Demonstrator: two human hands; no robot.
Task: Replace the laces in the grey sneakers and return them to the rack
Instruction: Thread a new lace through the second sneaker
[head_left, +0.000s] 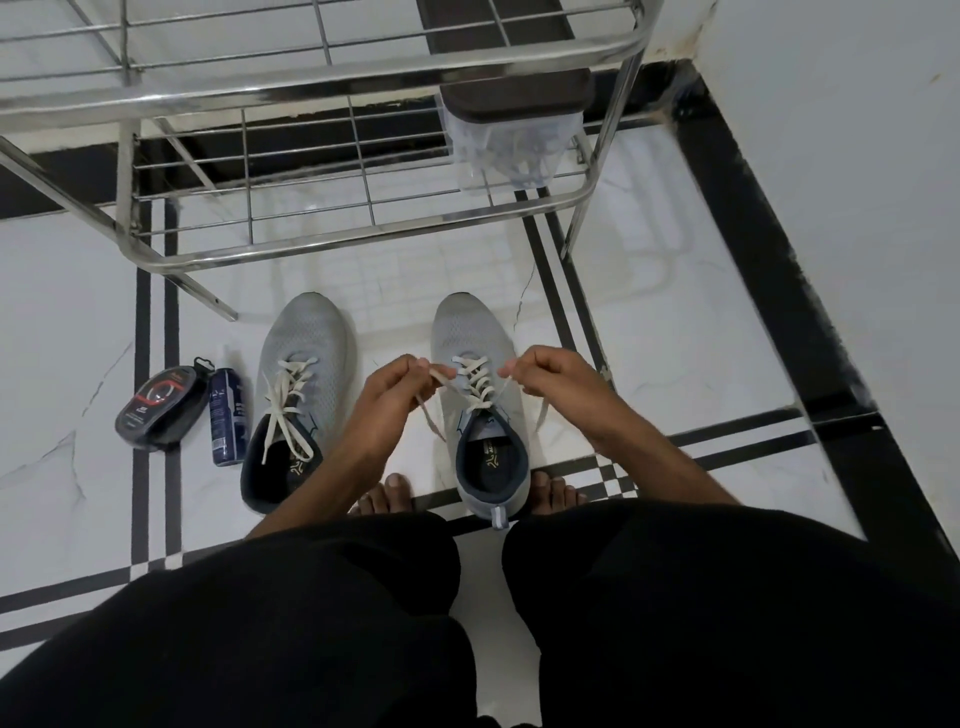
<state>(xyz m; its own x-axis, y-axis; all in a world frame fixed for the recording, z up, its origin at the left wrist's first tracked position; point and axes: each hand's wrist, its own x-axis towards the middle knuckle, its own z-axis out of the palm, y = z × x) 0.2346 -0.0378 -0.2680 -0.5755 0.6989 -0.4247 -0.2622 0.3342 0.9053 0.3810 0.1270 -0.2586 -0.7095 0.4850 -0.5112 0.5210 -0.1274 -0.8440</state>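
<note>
Head view: laces are seen in a bag (511, 150) on the rack (332, 83); the right sneaker's (480, 395) pale lace (475, 382) is pinched by the left hand (397, 387) and the right hand (553, 376).

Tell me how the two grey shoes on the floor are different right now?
The left sneaker lies untouched, while the right sneaker is being worked on: the left hand and right hand each pinch an end of its lace. The left sneaker's lace ends trail loose into its opening; the right sneaker's are pulled out sideways. Both are grey with pale laces, toes pointing at the rack.
</note>
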